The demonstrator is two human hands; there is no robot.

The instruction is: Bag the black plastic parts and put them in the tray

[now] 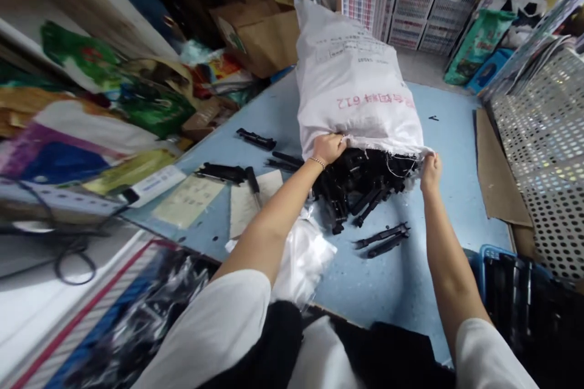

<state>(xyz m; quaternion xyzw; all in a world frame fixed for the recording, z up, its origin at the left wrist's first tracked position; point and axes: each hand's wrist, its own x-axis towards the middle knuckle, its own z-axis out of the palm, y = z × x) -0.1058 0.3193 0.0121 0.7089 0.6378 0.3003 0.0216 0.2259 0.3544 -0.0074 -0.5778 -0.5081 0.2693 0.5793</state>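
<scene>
Blue table (447, 152): left hand (327, 148) and right hand (430, 171), fingers closed, grip white sack (356, 85) over black parts (365, 185) mid-table.

A small workshop or packing storeroom — a blue tabletop (447, 152) strewn with black plastic parts (365, 185) spilling from a woven sack (356, 73), stacked crates (420, 0), cardboard boxes (260, 30) and perforated metal panels (542, 152) crowding the edges.

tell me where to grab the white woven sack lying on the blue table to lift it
Grip the white woven sack by its frayed open hem, from the near side, one corner each, as the left hand and right hand do. The mouth faces the person, spilling black plastic parts.
</scene>
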